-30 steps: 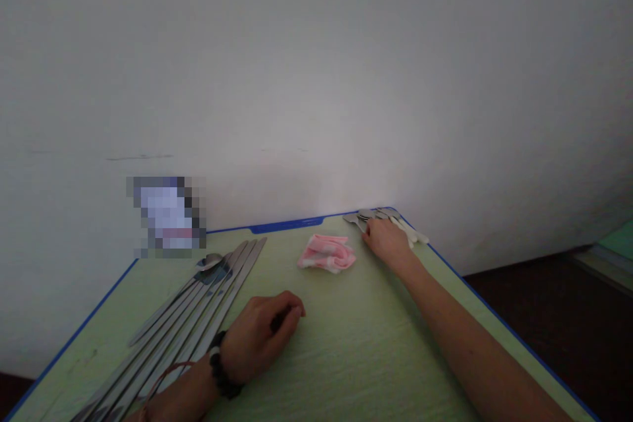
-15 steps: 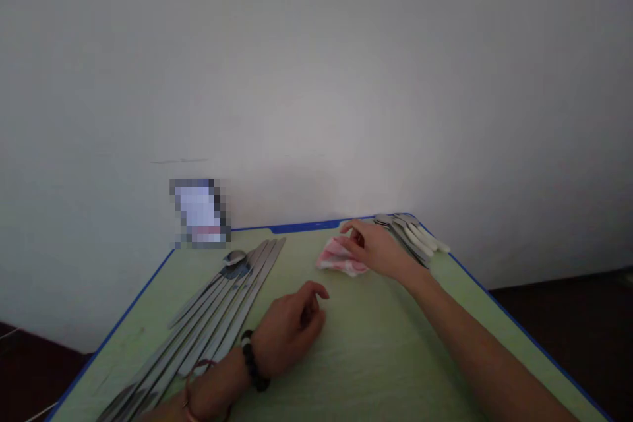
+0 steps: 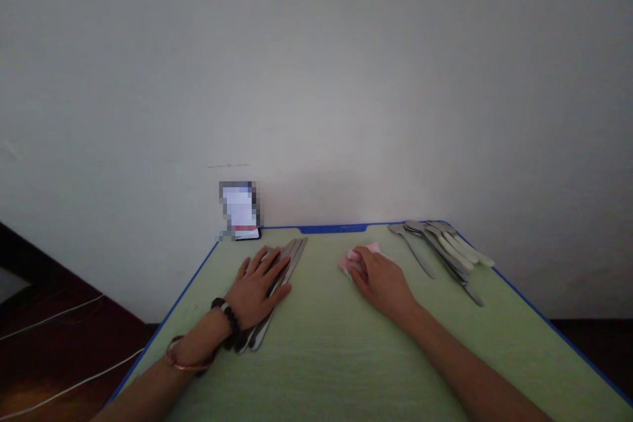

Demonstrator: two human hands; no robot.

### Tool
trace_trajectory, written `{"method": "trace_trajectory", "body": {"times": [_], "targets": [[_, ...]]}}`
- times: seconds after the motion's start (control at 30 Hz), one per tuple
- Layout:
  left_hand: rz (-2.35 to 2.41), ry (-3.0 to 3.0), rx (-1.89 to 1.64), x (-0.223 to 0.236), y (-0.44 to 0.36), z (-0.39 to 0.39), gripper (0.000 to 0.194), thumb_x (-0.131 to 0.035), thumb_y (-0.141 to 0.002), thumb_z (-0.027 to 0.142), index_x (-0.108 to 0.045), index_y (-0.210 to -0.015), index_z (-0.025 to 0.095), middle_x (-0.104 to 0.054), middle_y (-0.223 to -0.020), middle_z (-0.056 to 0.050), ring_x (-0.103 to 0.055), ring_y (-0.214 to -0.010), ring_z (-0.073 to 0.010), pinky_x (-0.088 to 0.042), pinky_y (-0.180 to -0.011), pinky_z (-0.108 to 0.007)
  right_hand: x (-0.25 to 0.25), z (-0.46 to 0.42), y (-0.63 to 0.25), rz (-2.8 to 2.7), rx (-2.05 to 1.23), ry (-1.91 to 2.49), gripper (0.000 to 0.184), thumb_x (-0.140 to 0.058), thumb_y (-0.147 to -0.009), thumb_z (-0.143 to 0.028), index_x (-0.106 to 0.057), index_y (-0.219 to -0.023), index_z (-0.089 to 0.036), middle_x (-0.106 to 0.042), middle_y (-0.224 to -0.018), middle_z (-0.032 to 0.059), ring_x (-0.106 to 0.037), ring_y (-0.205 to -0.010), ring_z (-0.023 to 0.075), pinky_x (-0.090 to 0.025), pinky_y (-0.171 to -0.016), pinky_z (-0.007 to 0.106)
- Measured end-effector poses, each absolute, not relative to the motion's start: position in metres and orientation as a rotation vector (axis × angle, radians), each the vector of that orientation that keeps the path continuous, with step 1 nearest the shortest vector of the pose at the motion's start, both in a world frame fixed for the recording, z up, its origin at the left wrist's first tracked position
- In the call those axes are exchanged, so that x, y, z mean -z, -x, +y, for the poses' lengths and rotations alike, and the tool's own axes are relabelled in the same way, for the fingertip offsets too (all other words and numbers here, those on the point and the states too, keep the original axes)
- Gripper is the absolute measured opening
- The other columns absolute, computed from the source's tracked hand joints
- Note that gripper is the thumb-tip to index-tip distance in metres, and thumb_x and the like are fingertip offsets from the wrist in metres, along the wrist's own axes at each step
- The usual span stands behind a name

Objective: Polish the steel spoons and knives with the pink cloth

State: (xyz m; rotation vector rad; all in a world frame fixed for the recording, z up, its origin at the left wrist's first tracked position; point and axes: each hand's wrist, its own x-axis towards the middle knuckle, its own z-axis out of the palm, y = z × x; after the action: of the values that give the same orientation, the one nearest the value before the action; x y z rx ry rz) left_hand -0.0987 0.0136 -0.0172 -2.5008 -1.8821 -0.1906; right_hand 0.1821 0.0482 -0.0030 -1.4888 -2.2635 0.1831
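While right hand (image 3: 384,282) grips pink cloth (image 3: 347,264) | left hand (image 3: 253,293) lies spread over cutlery (image 3: 295,254)

Most of the view is filled by a plain pale grey wall (image 3: 346,79), marked left of centre by a thin dark scratch (image 3: 227,165). Against it is set a bench (image 3: 321,362), its pale green top bordered by a blue rim (image 3: 333,229) that is widened along the middle of the far side. Dark reddish-brown floor (image 3: 59,356) is seen at the lower left, crossed by white cords (image 3: 74,385), and a dark area is shown at the right. The room is dimly lit, with the middle of the wall lightened most.
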Motion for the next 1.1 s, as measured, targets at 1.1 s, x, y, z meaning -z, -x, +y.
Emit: {"method": "trace_trajectory", "body": {"times": [1.1], "targets": [[-2.343, 2.053, -0.145, -0.017, 0.132, 0.015, 0.023, -0.041, -0.085, 0.021, -0.058, -0.094, 0.01, -0.063, -0.096, -0.016, -0.059, -0.093, -0.0269, -0.043, -0.079, -0.037, 0.022, 0.053, -0.186, -1.998, 0.017, 1.381, 0.016, -0.047, -0.071, -0.016, -0.053, -0.085, -0.016, -0.061, -0.09, 0.0103, -0.052, -0.091, 0.0246, -0.033, -0.086, 0.041]]}}
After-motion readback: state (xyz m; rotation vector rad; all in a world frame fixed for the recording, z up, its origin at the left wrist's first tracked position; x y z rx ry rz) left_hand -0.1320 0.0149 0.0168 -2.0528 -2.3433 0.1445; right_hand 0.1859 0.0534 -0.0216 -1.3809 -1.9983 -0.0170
